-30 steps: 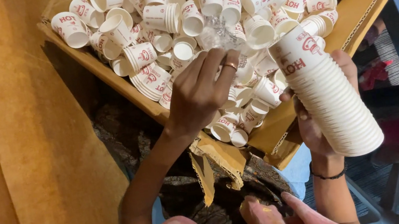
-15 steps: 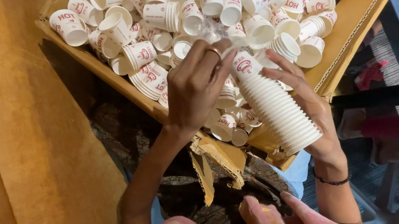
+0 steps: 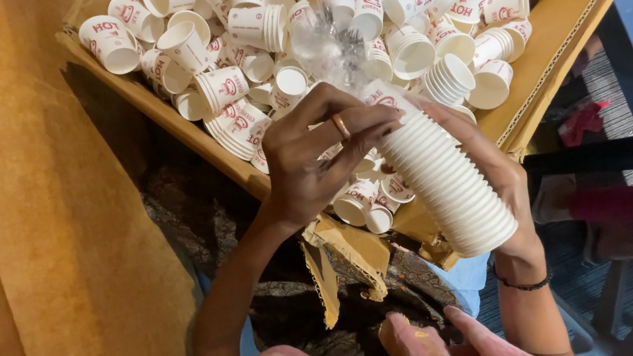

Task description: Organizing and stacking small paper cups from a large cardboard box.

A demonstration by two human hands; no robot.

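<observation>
1. The right hand (image 3: 494, 175) is wrapped around a long nested stack of white paper cups (image 3: 443, 175); the stack is gripped along its side and underside, open rims toward the wrist, apparently so it stays straight and does not telescope apart.
2. The left hand (image 3: 313, 157) is closed on the far end of the same stack, fingertips (image 3: 375, 122) pinched at the topmost cup; a ring (image 3: 340, 125) is worn on 1 finger. The grip looks like a seating or steadying hold on the end cup.
3. The stack is held tilted over the near edge of the cardboard box (image 3: 565, 37), above the cups, not resting on them.
4. The box is filled with loose paper cups (image 3: 393, 22) with red print, lying at random, some already nested in short runs.
5. Crumpled clear plastic wrap (image 3: 329, 45) lies among the cups, just beyond the stack's end.
6. A dark bracelet (image 3: 524, 285) is seen on the right wrist; patterned cloth (image 3: 340, 327) lies below the box.
</observation>
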